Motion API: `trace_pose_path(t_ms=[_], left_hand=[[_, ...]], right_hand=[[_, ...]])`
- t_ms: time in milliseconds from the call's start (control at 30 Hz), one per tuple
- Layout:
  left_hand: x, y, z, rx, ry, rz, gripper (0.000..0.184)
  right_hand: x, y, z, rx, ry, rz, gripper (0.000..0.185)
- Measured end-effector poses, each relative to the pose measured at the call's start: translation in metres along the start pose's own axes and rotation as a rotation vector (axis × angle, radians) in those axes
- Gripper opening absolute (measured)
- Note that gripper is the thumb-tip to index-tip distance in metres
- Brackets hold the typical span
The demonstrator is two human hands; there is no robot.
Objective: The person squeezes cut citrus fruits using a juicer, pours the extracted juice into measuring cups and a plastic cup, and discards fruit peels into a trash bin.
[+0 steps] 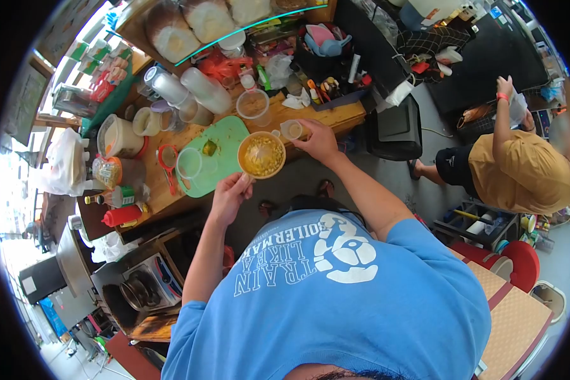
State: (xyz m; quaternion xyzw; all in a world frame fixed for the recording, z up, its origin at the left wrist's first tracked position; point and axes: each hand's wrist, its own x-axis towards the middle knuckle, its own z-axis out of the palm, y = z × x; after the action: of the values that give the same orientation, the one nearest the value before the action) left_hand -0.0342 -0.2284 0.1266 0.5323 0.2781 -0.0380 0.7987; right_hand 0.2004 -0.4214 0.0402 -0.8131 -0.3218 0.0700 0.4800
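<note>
My left hand (231, 195) is closed on the handle of an orange citrus juicer (259, 166). Seeds and yellow pulp lie around the juicer's domed middle. In my right hand (316, 140) is a small clear plastic cup (292, 130), close to the juicer's right rim. Both are held in front of the wooden counter's edge. Just behind them is a green cutting board (216, 174), bearing a greenish citrus piece (209, 148) and a clear round container (189, 163). A larger clear tub (253, 106) stands behind the juicer.
A red-handled strainer (168, 158) lies left of the board. Stacked clear cups (206, 90) stand at the back, a white bucket (119, 136) to the left. A red squeeze bottle (121, 216) lies near the counter's left end. At right, another person (519, 161) holds a plastic bag.
</note>
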Motion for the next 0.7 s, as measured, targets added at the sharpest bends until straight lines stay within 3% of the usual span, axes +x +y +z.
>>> trace_pose_path(t_ms=[267, 600, 700], left_hand=[[0.032, 0.016, 0.033, 0.12, 0.0, -0.064, 0.027], [0.046, 0.031, 0.054, 0.235, 0.039, -0.127, 0.027], [0.045, 0.037, 0.058, 0.281, 0.047, -0.145, 0.027]], right_hand=[[0.002, 0.003, -0.041, 0.011, -0.152, 0.004, 0.053], [0.004, 0.026, -0.054, 0.036, -0.127, -0.114, 0.051], [0.003, 0.03, -0.054, 0.023, -0.139, -0.073, 0.059]])
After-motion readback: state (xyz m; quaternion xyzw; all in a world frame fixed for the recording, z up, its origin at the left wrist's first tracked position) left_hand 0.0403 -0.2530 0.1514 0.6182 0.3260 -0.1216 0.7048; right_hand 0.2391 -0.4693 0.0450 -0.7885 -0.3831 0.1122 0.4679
